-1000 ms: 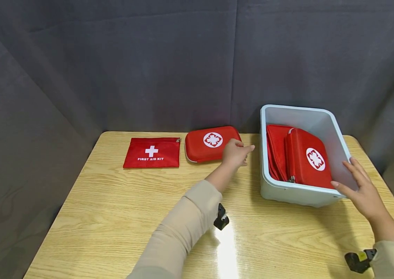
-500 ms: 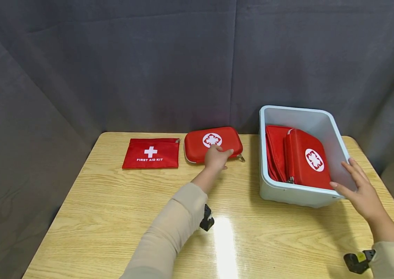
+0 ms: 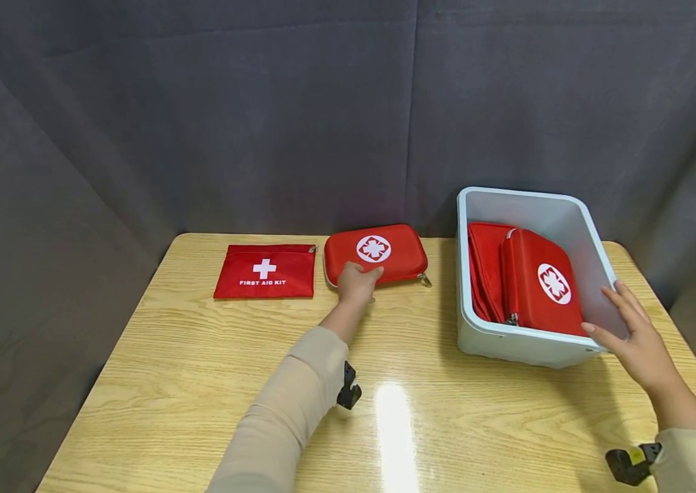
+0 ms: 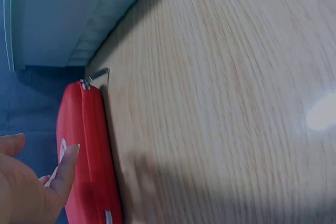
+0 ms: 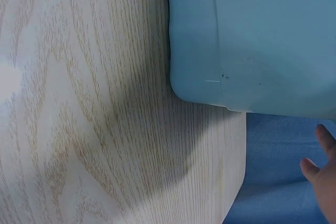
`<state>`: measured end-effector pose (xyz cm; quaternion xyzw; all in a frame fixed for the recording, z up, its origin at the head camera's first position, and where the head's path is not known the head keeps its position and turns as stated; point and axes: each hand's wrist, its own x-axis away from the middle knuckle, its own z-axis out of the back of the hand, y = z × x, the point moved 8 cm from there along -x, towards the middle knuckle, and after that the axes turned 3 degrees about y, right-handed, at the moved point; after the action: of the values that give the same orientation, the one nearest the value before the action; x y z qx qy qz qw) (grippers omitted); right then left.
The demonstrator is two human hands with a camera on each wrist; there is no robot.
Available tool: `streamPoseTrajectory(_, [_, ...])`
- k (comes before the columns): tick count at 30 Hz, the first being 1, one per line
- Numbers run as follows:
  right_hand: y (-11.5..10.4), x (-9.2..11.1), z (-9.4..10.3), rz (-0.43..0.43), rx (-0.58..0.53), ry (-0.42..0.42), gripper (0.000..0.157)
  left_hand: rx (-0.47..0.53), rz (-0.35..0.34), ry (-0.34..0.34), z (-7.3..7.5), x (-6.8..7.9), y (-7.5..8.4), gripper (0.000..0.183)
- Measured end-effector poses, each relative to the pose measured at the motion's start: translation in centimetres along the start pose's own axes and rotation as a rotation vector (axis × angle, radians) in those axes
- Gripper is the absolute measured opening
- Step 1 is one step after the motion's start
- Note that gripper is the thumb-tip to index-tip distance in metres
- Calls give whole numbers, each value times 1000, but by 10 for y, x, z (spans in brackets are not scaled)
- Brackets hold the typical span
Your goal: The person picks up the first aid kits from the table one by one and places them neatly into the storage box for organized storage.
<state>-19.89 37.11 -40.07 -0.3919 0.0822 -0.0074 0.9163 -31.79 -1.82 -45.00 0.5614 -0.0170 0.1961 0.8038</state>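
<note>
On the table lies a red hard-shell first aid case (image 3: 403, 255) with a white emblem and a zipper pull at its right end. My left hand (image 3: 356, 284) overlaps the near left edge of that case in the head view. From the left wrist, the fingers of the left hand (image 4: 31, 190) look spread apart beside the case (image 4: 93, 140). At the right, the pale blue bin (image 3: 526, 346) holds another red case (image 3: 535, 287) and a folded red fabric pouch (image 3: 484, 263). My right hand (image 3: 646, 346) is at the bin's right rim, fingers spread, thumb over the near corner.
Left of the case, a flat red zip pouch (image 3: 261, 277) printed FIRST AID KIT lies on the wooden table (image 3: 200, 383). A grey curtain (image 3: 292, 123) hangs behind the table's back edge. A bright reflection shows on the tabletop.
My left hand has moved left along the near edge of the case, from its right end towards its left end. The right hand stays at the bin's rim.
</note>
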Motion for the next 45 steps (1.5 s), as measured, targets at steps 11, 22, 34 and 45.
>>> streamPoseTrajectory(11, [0,0,0,-14,11,-9,71,-54,52,39,19,-8,-16,41])
streamPoseTrajectory(22, [-2,1,0,-6,-14,-7,70,-38,104,78,31,-19,-29,50])
streamPoseTrajectory(34, [-1,0,1,2,6,-2,70,-34,183,105,35,-25,-45,65])
streamPoseTrajectory(45, [0,1,1,-3,3,-1,70,-20,215,72,29,-25,-48,67])
